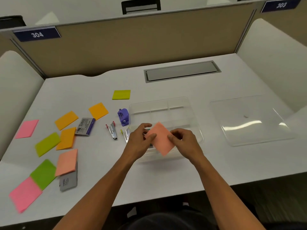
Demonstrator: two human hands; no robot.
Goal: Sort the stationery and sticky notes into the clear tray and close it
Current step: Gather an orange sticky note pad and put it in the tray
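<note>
I have both hands over the near part of the tray, pinching one salmon pad between them. My left hand nips its left corner with thumb on top and fingers curled under; my right hand nips the right corner the same way, fingers bent, not spread. The pad is square and sits turned like a diamond, one corner pointing away from me toward the back of the tray and the opposite corner toward me, its face tilted up to the camera. It hangs above the tray's near compartments; I cannot tell whether it touches the tray. The tray is clear, divided into compartments, and stands near the middle of the table, with the clear lid lying flat well to its right. Just left of the tray stands a purple punch, and beside it lie a red stapler and a second stapler partly behind my left hand, both with their long axes running roughly toward me. Further left, loose pads are scattered: a yellow one at the back, orange ones, pink ones, green ones and another salmon one, plus a staple box and a grey box.
</note>
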